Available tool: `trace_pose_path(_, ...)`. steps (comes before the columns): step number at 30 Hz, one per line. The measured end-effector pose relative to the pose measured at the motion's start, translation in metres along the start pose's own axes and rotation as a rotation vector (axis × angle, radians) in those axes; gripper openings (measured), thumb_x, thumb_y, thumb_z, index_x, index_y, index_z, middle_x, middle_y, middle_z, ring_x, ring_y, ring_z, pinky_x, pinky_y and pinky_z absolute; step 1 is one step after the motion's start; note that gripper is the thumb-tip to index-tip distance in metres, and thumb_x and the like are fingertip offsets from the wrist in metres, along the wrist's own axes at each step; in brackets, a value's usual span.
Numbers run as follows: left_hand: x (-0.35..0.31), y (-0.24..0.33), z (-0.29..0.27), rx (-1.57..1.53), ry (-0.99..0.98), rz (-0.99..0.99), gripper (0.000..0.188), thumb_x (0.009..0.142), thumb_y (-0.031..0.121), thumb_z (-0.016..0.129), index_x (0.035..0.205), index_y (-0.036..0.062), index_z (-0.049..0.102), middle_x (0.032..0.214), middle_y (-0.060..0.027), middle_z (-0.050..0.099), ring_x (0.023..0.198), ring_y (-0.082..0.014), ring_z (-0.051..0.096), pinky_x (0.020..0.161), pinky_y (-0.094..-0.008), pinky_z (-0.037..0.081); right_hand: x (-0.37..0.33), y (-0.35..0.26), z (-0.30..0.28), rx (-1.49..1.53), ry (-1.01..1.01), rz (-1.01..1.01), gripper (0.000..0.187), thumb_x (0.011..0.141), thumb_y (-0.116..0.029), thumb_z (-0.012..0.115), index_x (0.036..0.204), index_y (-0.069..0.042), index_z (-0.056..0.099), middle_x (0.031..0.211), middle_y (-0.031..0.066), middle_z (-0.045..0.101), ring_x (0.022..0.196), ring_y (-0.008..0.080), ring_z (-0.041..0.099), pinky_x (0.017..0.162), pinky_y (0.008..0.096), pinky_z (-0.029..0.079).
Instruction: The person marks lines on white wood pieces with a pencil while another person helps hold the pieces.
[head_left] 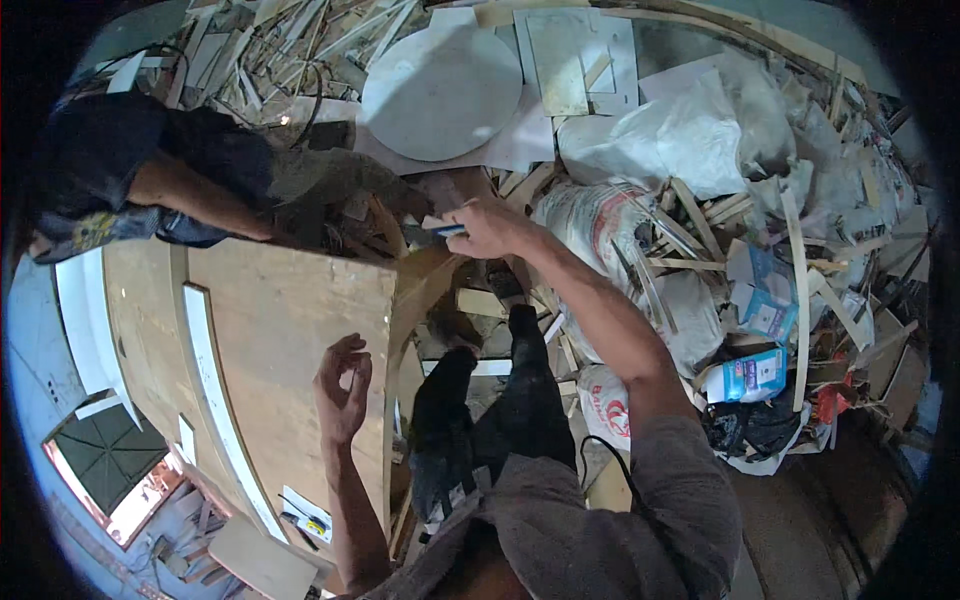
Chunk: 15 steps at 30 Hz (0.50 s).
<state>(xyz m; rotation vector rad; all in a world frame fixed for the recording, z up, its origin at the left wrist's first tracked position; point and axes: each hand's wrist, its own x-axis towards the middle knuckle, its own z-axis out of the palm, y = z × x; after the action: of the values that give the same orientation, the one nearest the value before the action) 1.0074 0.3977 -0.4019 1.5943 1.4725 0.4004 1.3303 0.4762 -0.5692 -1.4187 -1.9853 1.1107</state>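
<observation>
My right hand reaches out past the far right corner of a plywood-topped workbench. Its fingers are closed around a slim blue item, whose kind I cannot make out. Above the bench top, near its right edge, is my left hand. There the fingers curl toward the thumb in a loose pinch, with a small gap inside the loop; anything at the fingertips is too small to see. A long white-faced strip lies on the bench. Close to the near edge is a yellow and black tape measure.
Another person in dark clothes leans at the bench's far side. Wood scraps and a round pale board lie beyond. White sacks, offcuts and a blue-and-white carton crowd the right. A black cable runs beside me.
</observation>
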Motion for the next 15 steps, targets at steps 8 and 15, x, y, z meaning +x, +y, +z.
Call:
trace_pose_path(8,0.129,0.008,-0.005,0.192,-0.073,0.208,0.024,0.094,0.005,0.061,0.117,-0.004,0.064,0.105,-0.0129,0.07,0.098,-0.0187,0.065,0.09,-0.0332,0.05,0.046,0.036,0.081,-0.073,-0.298,0.147,0.046,0.091,-0.046,0.063,0.116,-0.007,0.065,0.097,0.0195,0.07,0.094,0.0376,0.069,0.079,0.051,0.054)
trace_pose_path(15,0.281,-0.052,0.065,0.265,-0.853,-0.108,0.039,0.101,0.023,0.059,0.132,-0.0009,0.055,0.112,-0.0154,0.066,0.101,-0.0226,0.066,0.089,-0.0376,0.053,0.035,0.034,0.145,0.06,-0.065,0.197,0.036,0.093,-0.035,0.064,0.123,-0.015,0.066,0.102,0.0164,0.068,0.095,0.0355,0.069,0.081,0.048,0.055)
